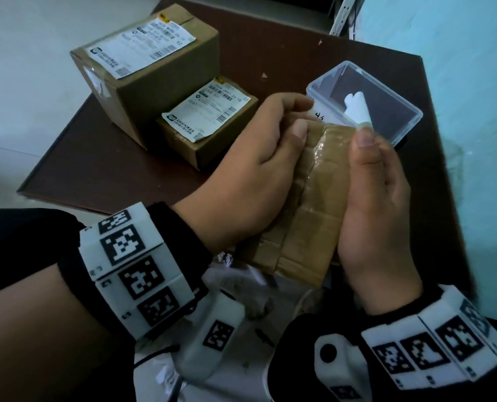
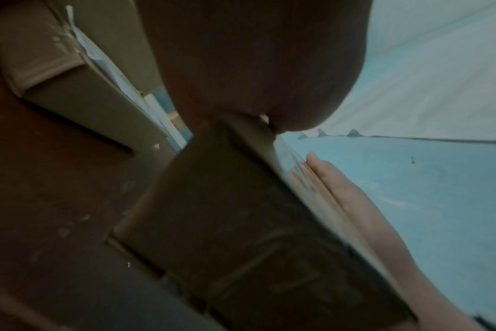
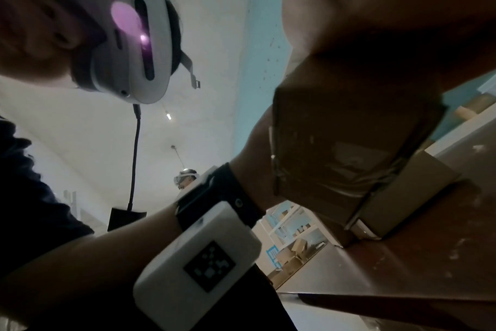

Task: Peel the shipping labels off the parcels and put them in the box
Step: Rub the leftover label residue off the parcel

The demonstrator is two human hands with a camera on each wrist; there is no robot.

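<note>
Both hands hold taped parcel over table edge: left hand grips its side, right hand pinches thin, tear-prone label beside clear box. I advise holding label by its loose edge.

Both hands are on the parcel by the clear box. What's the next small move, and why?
Probably keep pulling the label off the far end with the left hand while the right hand steadies the parcel. A white strip shows under the left fingertips; the clear box sits just beyond.
</note>
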